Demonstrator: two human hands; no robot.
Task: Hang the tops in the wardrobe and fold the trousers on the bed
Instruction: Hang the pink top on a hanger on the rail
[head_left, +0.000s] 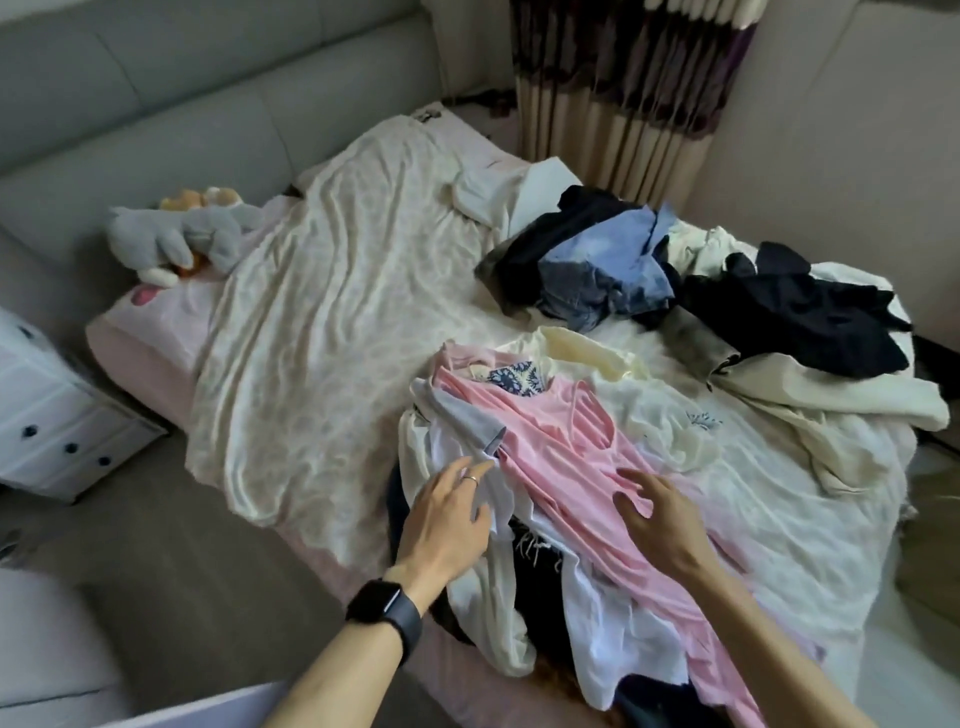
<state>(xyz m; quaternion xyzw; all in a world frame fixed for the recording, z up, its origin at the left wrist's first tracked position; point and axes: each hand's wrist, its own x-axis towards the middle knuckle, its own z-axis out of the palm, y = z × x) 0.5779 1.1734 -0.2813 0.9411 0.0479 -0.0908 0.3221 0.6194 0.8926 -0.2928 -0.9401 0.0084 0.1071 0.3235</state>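
At the left stands a white chest of drawers (47, 415), and a grey plush toy (176, 239) lies at the head of the bed (322, 291). The left hand (447, 519), fingers straight and apart, rests on a white garment (498, 512). Beside it the pink top (561, 467) lies spread on the near clothes pile. The right hand (657, 514) is over it, fingers spread, gripping nothing. Jeans (602, 280) lie in a dark heap further right.

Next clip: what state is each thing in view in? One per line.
Pink fabric top: unfolded, spread over other clothes.
Left hand: open, on a white garment.
Right hand: open, resting on the pink top.
Dark and denim clothes heap: crumpled, unfolded.
White drawer chest: drawers closed.
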